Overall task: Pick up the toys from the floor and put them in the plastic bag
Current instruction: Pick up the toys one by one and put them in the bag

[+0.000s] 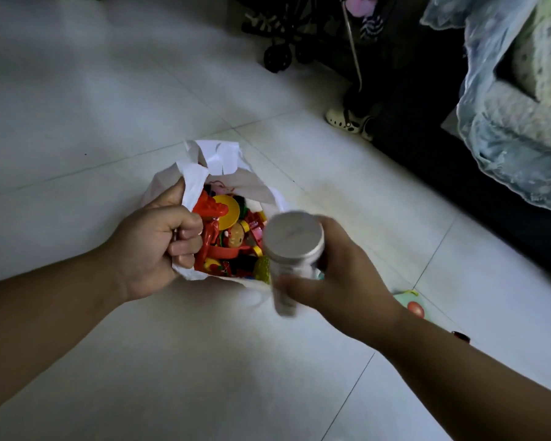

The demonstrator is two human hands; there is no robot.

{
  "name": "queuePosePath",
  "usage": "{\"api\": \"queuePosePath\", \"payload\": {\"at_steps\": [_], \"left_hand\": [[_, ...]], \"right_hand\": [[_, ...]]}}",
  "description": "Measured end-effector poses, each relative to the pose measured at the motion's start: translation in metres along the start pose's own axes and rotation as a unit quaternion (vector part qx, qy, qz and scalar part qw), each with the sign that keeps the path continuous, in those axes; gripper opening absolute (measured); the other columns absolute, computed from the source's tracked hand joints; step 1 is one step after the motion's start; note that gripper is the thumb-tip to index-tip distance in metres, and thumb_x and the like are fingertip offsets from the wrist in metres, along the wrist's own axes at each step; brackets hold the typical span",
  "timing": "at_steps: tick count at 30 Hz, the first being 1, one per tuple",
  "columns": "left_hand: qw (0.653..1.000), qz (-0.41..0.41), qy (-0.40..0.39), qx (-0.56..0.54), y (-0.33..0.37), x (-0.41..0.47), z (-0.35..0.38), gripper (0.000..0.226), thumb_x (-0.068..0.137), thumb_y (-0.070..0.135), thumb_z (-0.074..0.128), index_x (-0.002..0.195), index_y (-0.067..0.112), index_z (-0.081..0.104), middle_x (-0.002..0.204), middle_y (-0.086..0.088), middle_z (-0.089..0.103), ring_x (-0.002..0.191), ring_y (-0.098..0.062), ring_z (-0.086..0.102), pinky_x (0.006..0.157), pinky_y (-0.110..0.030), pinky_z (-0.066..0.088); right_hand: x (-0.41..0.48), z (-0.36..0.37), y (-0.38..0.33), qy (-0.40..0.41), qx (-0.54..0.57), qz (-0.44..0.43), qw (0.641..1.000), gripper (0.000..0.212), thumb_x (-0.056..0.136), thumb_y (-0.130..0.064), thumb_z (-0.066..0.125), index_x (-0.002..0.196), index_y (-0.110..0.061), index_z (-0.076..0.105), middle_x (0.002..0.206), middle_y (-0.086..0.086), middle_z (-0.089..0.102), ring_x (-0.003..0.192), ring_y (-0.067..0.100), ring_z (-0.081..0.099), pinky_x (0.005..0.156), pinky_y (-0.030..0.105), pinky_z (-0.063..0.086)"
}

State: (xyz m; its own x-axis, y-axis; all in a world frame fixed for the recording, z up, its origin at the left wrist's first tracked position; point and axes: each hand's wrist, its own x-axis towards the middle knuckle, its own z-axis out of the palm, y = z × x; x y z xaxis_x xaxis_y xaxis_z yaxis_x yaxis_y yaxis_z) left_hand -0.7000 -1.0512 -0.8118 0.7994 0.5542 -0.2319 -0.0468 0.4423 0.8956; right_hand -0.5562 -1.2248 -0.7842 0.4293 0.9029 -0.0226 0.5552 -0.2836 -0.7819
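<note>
The pale tiled floor (77, 106) fills most of the view. At the right edge a bed (522, 106) carries a rumpled blue-and-green blanket. At the top stands a black stroller (283, 33), with a white shoe (347, 117) near the bed's dark base. The white bag (223, 160) sits on the floor at centre, mouth open, packed with red, yellow and pink toys (226, 237). The left hand (153, 246) is fisted on the bag's near-left rim, holding it open. The right hand (341, 275) grips a blurred clear jar (291, 249) with a silver lid, just over the bag's right edge. A green toy (412, 305) lies on the floor beside the right wrist.
</note>
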Motion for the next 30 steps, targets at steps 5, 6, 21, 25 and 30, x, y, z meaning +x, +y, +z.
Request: {"api": "queuePosePath", "payload": {"at_steps": [5,6,21,25,30], "left_hand": [[1.0,0.014,-0.003,-0.015,0.006,-0.001,-0.006,0.067,0.083,-0.009,0.027,0.11,0.043,0.06,0.051,0.003,0.026,0.033,-0.003,0.024,0.036,-0.015,0.021],[1.0,0.016,0.0,-0.013,0.007,-0.002,-0.008,0.068,0.083,-0.009,0.027,0.112,0.043,0.059,0.049,0.004,0.027,0.033,-0.003,0.024,0.037,-0.015,0.021],[0.999,0.029,-0.005,-0.039,0.013,-0.007,-0.023,0.077,0.067,0.0,0.044,0.126,0.048,0.055,0.049,0.005,0.029,0.036,-0.004,0.026,0.037,-0.017,0.026],[0.999,0.025,-0.013,-0.037,0.013,-0.006,-0.017,0.072,0.084,-0.008,0.031,0.092,0.053,0.069,0.05,0.004,0.028,0.038,-0.004,0.025,0.041,-0.019,0.022],[0.998,0.02,-0.012,-0.057,0.011,-0.003,-0.009,0.068,0.083,-0.005,0.032,0.096,0.052,0.067,0.049,0.005,0.028,0.036,-0.004,0.026,0.038,-0.017,0.023]], "right_hand": [[0.061,0.04,-0.028,0.027,-0.01,-0.056,0.998,0.066,0.072,-0.018,0.078,0.128,-0.024,0.042,0.118,-0.007,0.058,0.101,0.004,0.052,0.076,0.002,0.041],[0.076,0.053,-0.022,0.023,-0.038,-0.051,0.998,0.064,0.074,-0.018,0.076,0.129,-0.022,0.043,0.12,-0.004,0.059,0.101,0.007,0.053,0.077,0.004,0.041],[0.147,0.076,0.062,-0.105,-0.406,0.06,0.906,0.1,0.078,-0.037,0.073,0.151,-0.028,0.005,0.161,0.002,-0.001,0.148,0.028,-0.002,0.118,0.048,0.012],[0.094,0.05,0.043,-0.041,-0.292,-0.083,0.952,0.056,0.085,-0.027,0.066,0.138,-0.026,0.046,0.144,0.0,0.047,0.126,0.021,0.049,0.105,0.035,0.041],[0.032,0.01,0.089,0.299,-0.162,-0.094,0.936,0.035,0.075,0.008,0.046,0.097,-0.01,0.067,0.104,0.001,0.061,0.1,0.016,0.057,0.089,0.024,0.05]]}}
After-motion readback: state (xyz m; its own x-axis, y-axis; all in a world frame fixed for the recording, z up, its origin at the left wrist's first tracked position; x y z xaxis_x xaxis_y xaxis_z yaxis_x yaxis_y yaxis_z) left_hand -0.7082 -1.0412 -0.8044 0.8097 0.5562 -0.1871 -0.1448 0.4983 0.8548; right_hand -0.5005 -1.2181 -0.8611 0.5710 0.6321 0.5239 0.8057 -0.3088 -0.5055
